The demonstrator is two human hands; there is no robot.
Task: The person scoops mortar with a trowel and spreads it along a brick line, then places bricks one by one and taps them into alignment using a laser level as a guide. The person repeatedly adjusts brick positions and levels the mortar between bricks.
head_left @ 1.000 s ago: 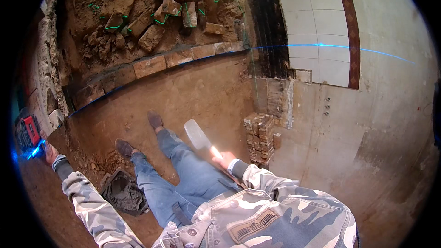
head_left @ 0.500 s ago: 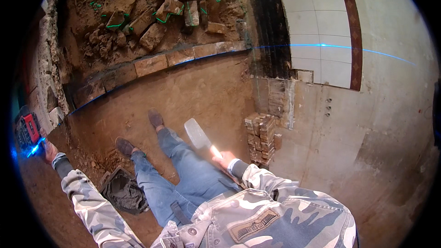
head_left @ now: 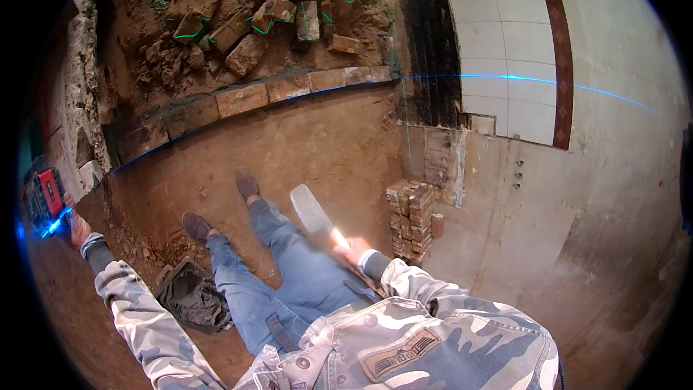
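Observation:
At the far left, a red and black laser level stands on the ledge and gives off bright blue light. My left hand is against its near right side, fingers bent onto it; the glare partly hides the fingertips. In front of my lap, my right hand is wrapped round the handle of a bricklayer's trowel with a broad, flat grey blade. The blade points up and to the left, over my thigh, touching no brick.
A curved row of laid bricks crosses ahead, with a blue laser line along it. Loose bricks lie on the soil behind. A mortar tub sits beside my left leg. Stacked bricks stand by the right wall.
The surroundings have shifted slightly right and down in view. Both hands keep nearly the same place and hold.

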